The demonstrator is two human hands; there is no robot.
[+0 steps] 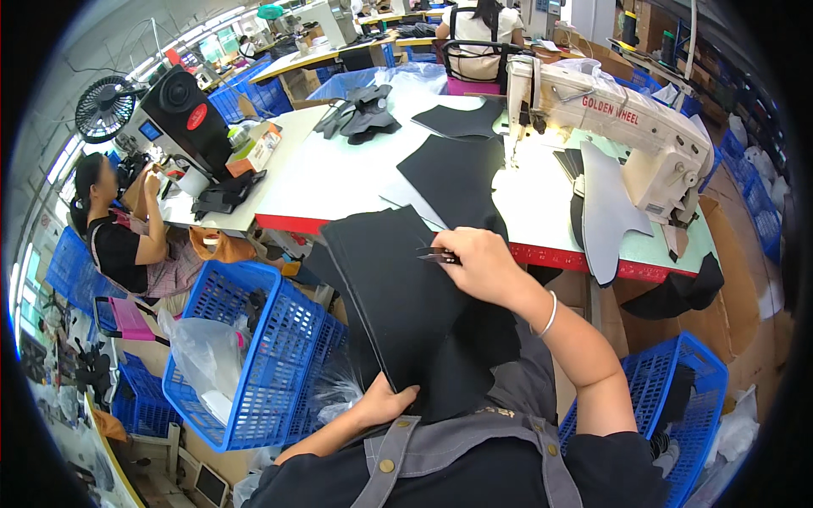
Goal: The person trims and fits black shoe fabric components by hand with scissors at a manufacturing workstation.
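Observation:
A large piece of black fabric (389, 288), with a straight seam line near its left edge, lies over my lap and leans up against the table's front. My left hand (385, 404) grips its lower left edge, thumb on top and fingers hidden beneath. Above the upper part of the fabric, my right hand (484, 261) is closed around small dark thread snips (436, 255), whose tips point left. A bracelet circles my right wrist. Beyond the held fabric, more black cut pieces (457, 173) lie on the white table (292, 182).
A white industrial sewing machine (610, 110) stands at the table's right, beside a grey cut panel (605, 216). Blue plastic baskets flank me, left (246, 356) and right (669, 406). A co-worker (127, 220) sits at a black machine (182, 118) on the left; another person (483, 38) sits farther back.

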